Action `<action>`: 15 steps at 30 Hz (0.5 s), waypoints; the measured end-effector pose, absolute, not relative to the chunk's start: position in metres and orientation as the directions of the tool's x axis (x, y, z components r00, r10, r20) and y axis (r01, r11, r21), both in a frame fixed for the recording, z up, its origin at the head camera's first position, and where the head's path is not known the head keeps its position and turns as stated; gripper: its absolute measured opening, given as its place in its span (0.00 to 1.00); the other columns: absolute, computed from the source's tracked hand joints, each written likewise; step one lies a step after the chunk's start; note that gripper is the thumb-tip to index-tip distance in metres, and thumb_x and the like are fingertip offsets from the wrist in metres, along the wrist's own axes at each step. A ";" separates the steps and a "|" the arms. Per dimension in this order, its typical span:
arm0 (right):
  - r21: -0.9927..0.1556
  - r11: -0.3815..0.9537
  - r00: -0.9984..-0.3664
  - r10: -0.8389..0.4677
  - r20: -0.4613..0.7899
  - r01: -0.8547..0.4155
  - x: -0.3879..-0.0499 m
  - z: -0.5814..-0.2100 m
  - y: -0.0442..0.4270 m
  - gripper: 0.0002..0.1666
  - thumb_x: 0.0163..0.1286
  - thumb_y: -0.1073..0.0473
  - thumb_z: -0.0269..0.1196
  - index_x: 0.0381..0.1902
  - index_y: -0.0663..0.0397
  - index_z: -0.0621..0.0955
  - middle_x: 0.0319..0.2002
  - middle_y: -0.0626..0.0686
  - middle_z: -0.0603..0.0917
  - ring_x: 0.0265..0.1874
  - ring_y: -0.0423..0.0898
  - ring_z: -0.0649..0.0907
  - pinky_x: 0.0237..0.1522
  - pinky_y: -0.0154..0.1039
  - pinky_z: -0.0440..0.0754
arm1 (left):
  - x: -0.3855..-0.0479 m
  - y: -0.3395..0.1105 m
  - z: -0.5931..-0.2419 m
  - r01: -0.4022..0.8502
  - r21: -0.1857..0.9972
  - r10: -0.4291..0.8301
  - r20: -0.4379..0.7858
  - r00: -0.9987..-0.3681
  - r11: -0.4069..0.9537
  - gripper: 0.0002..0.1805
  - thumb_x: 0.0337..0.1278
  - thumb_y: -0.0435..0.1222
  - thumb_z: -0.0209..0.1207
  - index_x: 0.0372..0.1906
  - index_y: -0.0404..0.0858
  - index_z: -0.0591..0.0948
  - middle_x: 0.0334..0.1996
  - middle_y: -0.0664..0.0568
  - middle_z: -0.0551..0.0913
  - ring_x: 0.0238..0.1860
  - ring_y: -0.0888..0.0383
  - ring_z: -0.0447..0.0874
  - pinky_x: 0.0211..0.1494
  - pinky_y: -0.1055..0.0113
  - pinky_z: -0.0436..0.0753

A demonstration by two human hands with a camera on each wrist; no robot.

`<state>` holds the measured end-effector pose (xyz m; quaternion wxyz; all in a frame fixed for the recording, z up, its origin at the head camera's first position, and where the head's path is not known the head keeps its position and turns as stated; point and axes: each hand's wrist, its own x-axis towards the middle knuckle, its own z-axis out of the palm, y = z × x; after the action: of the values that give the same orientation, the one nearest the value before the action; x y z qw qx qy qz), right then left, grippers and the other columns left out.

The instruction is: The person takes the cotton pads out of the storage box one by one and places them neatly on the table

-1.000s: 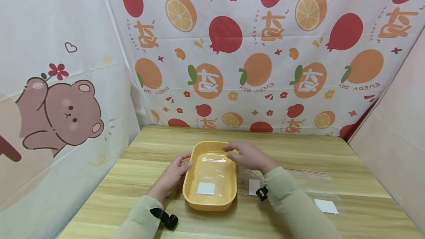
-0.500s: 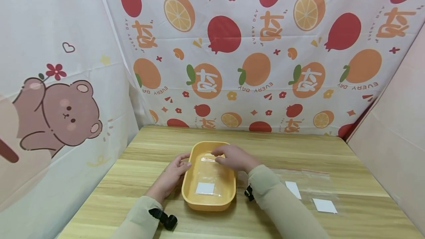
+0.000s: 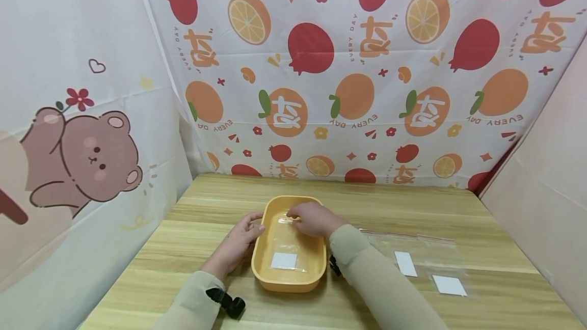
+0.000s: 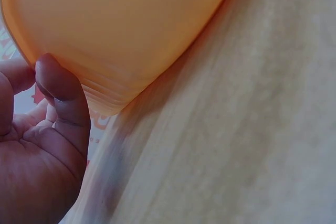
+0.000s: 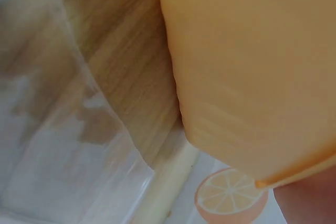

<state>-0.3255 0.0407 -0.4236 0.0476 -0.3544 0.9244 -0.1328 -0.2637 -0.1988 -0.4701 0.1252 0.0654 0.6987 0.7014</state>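
A yellow plastic tray stands on the wooden table in the head view. Inside lies a clear zip bag with a white label at its near end. My left hand holds the tray's left side; in the left wrist view, its thumb presses against the outer wall near the rim. Over the right rim, my right hand reaches into the tray, with finger and thumb slightly apart at the bag's zip end. Whether they touch the bag is unclear. The right wrist view shows mostly the tray's outer wall, hiding the fingers.
More clear zip bags with white labels lie flat on the table, right of the tray, partly behind my right forearm. A fruit-print cloth hangs at the table's back edge; a bear-print cloth hangs at the left.
My right hand has moved left and down from above the tray's right rim to the bag's zip end. My left hand, the tray and the bag have stayed in place.
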 end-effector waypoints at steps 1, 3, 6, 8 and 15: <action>-0.269 0.725 -0.751 -0.660 -0.007 -0.634 -0.325 -0.424 0.040 0.18 0.73 0.58 0.63 0.59 0.50 0.84 0.56 0.48 0.84 0.58 0.43 0.80 0.65 0.41 0.73 | -0.264 -0.199 -0.471 -0.084 0.996 0.267 -0.084 -0.960 0.008 0.29 0.80 0.36 0.48 0.77 0.34 0.57 0.55 0.30 0.76 0.51 0.44 0.84 0.48 0.55 0.86; -0.243 0.740 -0.759 -0.650 -0.024 -0.627 -0.326 -0.425 0.038 0.18 0.72 0.58 0.64 0.59 0.48 0.84 0.56 0.47 0.84 0.57 0.43 0.80 0.65 0.41 0.73 | -0.264 -0.199 -0.471 -0.081 0.997 0.266 -0.080 -0.961 0.010 0.29 0.79 0.36 0.49 0.76 0.34 0.57 0.55 0.30 0.76 0.50 0.44 0.84 0.47 0.55 0.86; -0.190 0.756 -0.764 -0.644 -0.044 -0.626 -0.326 -0.428 0.035 0.18 0.72 0.57 0.63 0.59 0.46 0.83 0.54 0.46 0.84 0.55 0.42 0.80 0.64 0.40 0.73 | -0.264 -0.199 -0.471 -0.078 0.997 0.270 -0.079 -0.960 0.014 0.29 0.79 0.37 0.49 0.77 0.34 0.56 0.56 0.30 0.76 0.51 0.44 0.84 0.48 0.55 0.86; -0.151 0.763 -0.766 -0.641 -0.051 -0.628 -0.327 -0.429 0.033 0.19 0.72 0.57 0.63 0.59 0.46 0.83 0.53 0.45 0.84 0.54 0.41 0.80 0.63 0.39 0.74 | -0.264 -0.199 -0.471 -0.078 0.997 0.268 -0.080 -0.960 0.016 0.29 0.79 0.37 0.49 0.77 0.34 0.56 0.56 0.30 0.76 0.51 0.44 0.84 0.48 0.55 0.86; -0.051 0.785 -0.782 -0.619 -0.068 -0.617 -0.324 -0.431 0.031 0.20 0.75 0.54 0.59 0.63 0.45 0.80 0.56 0.47 0.83 0.57 0.45 0.80 0.63 0.41 0.75 | -0.266 -0.199 -0.473 -0.089 0.996 0.264 -0.089 -0.960 0.013 0.28 0.80 0.35 0.47 0.77 0.35 0.57 0.55 0.31 0.76 0.50 0.44 0.84 0.47 0.55 0.86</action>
<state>-0.3239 0.0310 -0.4311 0.0404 -0.3275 0.9439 -0.0128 -0.2658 -0.1989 -0.4728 0.1259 0.0625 0.7006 0.6996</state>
